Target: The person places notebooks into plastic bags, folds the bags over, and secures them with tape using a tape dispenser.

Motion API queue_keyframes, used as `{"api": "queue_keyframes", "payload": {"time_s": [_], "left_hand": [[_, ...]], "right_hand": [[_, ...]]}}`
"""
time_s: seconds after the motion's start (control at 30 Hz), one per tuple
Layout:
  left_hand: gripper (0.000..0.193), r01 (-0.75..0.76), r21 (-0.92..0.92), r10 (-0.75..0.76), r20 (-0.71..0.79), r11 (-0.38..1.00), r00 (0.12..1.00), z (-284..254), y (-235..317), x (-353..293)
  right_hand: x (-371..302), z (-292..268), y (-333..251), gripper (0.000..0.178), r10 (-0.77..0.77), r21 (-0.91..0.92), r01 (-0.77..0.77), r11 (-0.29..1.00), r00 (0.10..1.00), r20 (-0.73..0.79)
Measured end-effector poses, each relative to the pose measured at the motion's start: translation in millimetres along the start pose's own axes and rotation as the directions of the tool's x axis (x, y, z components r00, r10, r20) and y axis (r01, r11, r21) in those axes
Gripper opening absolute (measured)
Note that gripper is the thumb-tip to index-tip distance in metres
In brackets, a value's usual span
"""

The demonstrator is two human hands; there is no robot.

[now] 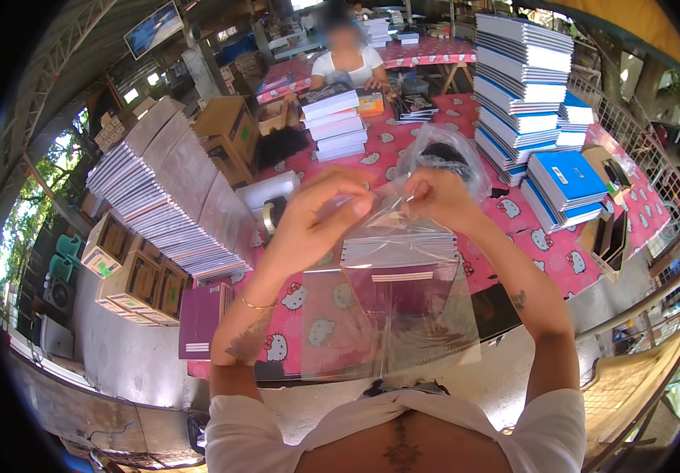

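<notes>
pinching a clear bag open over the pink table

from the head view i see my left hand point(308, 217) and right hand point(435, 197) both gripping the top edge of a clear plastic bag point(391, 315), held above the pink patterned table point(545, 252). a stack of notebooks point(399, 248) sits inside it. a blue book pile point(565, 185) lies to the right.

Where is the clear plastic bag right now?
Head view, centre: the clear plastic bag hangs from both hands, left hand and right hand, above the pink patterned table.
</notes>
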State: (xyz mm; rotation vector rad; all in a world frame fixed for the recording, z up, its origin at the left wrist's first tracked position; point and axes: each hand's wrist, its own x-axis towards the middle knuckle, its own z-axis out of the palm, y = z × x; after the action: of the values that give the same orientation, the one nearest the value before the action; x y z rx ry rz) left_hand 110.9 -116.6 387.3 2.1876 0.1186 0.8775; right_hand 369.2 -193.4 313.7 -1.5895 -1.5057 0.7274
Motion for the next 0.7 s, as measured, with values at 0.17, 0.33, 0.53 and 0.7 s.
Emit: {"api": "queue_keyframes", "payload": {"time_s": [0.17, 0.33, 0.53, 0.7], "left_hand": [[0.029, -0.148, 0.519, -0.030, 0.320, 0.842, 0.947, 36, -14, -18], [0.037, 0.354, -0.273, -0.365, 0.014, 0.894, 0.931, 21, -86, -18], [0.059, 0.508, -0.503, -0.360, 0.366, 0.699, 0.858, 32, -151, -39], [0.055, 0.553, -0.538, -0.352, 0.435, 0.636, 0.829, 30, -159, -40]], "right_hand": [[-20, 3, 30, 0.054, -0.169, 0.334, 0.277, 0.901, 0.933, -0.318], [-11, 1, 47, 0.066, -0.004, 0.337, -0.046, 0.940, 0.989, 0.148], [-9, 25, 22, 0.073, -0.367, 0.036, 0.425, 0.904, 0.819, -0.442], [2, 3, 47, 0.082, -0.051, 0.290, -0.021, 0.957, 0.970, 0.240]]}}
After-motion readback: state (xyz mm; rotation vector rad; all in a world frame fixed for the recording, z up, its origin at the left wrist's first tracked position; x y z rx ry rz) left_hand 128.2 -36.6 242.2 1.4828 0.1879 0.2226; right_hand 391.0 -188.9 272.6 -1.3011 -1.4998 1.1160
